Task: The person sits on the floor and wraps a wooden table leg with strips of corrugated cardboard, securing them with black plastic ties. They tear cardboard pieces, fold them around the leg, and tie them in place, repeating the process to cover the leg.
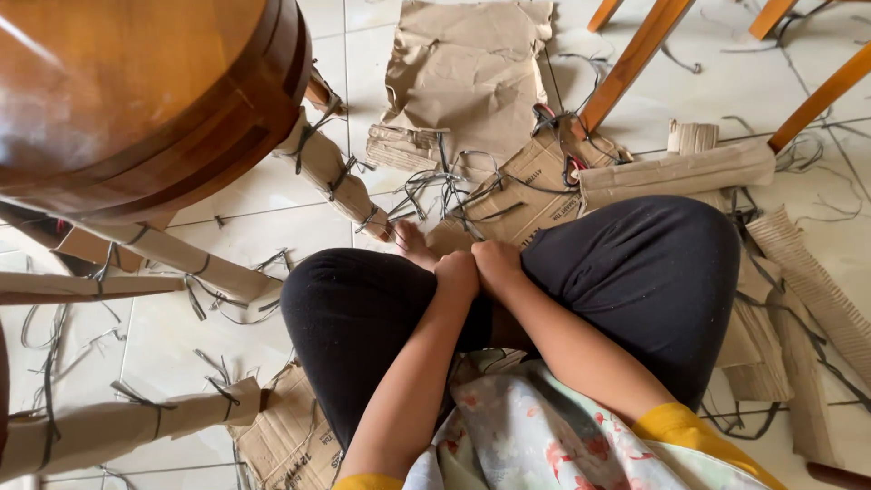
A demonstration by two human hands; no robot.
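I sit cross-legged on a tiled floor in black trousers. My left hand (456, 273) and my right hand (496, 261) are both closed into fists, pressed side by side between my knees, just above my bare foot (413, 243). I cannot see anything held in either fist. A round wooden table top (136, 100) fills the upper left. Its legs are wrapped in cardboard tied with dark straps; one wrapped leg (331, 172) slants down to end beside my foot.
Torn cardboard sheets (467, 68) and cut dark plastic straps (435, 186) litter the floor ahead. Scissors with red handles (558, 141) lie on the cardboard. Bare wooden chair legs (635, 59) stand at upper right. Rolled cardboard pieces (676, 172) lie to the right.
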